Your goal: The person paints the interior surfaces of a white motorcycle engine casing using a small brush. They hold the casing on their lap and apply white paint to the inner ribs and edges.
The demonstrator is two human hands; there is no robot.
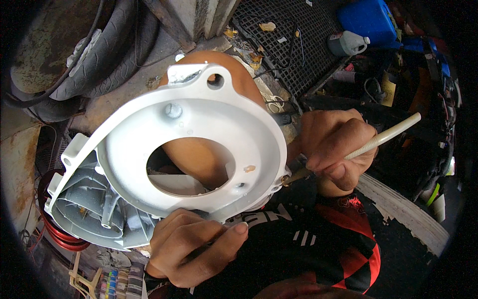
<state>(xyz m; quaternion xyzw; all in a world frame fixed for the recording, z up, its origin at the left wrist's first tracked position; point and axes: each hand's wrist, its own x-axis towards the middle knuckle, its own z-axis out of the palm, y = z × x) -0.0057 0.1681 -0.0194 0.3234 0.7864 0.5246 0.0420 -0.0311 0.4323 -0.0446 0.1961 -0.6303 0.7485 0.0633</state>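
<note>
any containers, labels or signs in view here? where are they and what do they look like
Grey plastic jug: top right, lying on the black mesh grate, white cap, small label too blurred to make out.
Blue plastic container: top right, behind the jug, boxy.
No signs or screens show.

Pale grey ring-shaped engine cover (189, 144), tilted, held up, thin brush (383, 139) at its rim

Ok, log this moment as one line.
left hand: grips grey housing at lower rim | right hand: holds paintbrush, tip at housing's right edge | housing: tilted, over knee
</note>
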